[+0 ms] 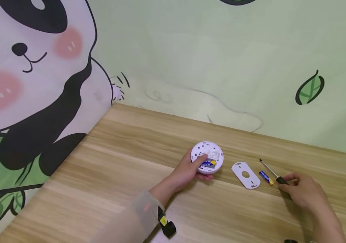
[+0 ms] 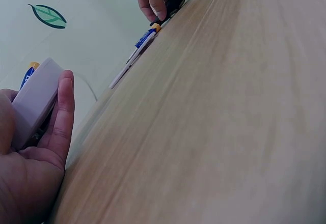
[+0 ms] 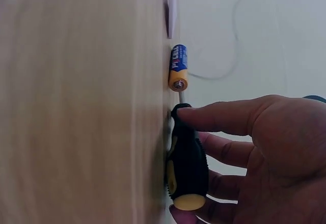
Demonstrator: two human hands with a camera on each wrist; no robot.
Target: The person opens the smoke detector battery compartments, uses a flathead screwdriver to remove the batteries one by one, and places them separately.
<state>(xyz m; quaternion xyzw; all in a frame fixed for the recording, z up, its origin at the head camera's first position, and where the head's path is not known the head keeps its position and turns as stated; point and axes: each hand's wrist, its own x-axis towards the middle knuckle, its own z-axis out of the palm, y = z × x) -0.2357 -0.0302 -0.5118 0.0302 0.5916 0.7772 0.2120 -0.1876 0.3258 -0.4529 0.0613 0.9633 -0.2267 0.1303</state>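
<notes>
My left hand [image 1: 185, 172] holds a round white smoke detector [image 1: 204, 149], its underside turned up and its battery bay uncovered. Within that bay lies a blue and yellow battery [image 1: 209, 163], and the thumb reaches over it. At the right, my right hand [image 1: 308, 191] pinches the black and yellow handle of a screwdriver [image 3: 187, 158], which lies low against the table with its tip pointing away. Beside the shaft rests a second blue and yellow battery [image 1: 266, 178]. Between the hands lies a flat white mounting plate [image 1: 240, 171] with a round hole.
The wooden table [image 1: 124, 152] meets a green painted wall [image 1: 176, 50] at the back and a panda mural [image 1: 39, 77] at the left. A black strap with a camera [image 1: 167, 227] sits on the left wrist. A small dark object [image 1: 290, 241] shows at the bottom edge.
</notes>
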